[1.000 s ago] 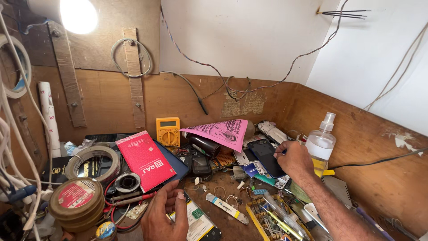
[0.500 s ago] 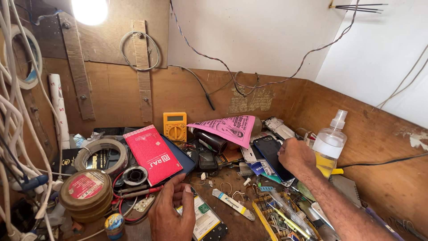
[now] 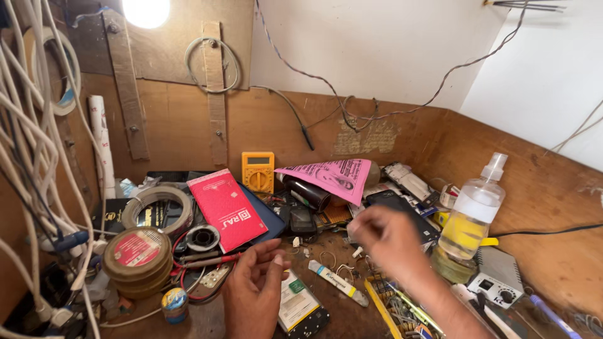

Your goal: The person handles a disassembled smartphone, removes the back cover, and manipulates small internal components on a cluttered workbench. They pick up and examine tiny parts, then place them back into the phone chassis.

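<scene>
Empty right grip (image 3: pixel 384 237) above marker (image 3: pixel 337 283)

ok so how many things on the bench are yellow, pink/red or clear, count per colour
yellow: 1, the multimeter
pink/red: 2, the red booklet and the pink paper
clear: 1, the spray bottle
total: 4

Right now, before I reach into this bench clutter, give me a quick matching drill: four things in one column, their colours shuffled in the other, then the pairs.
Things:
1. multimeter
2. booklet
3. spray bottle
4. paper sheet

Colours:
A. pink with dark print
B. clear, with yellow liquid low down
C. yellow-orange
D. red

Pairs: 1-C, 2-D, 3-B, 4-A
</scene>
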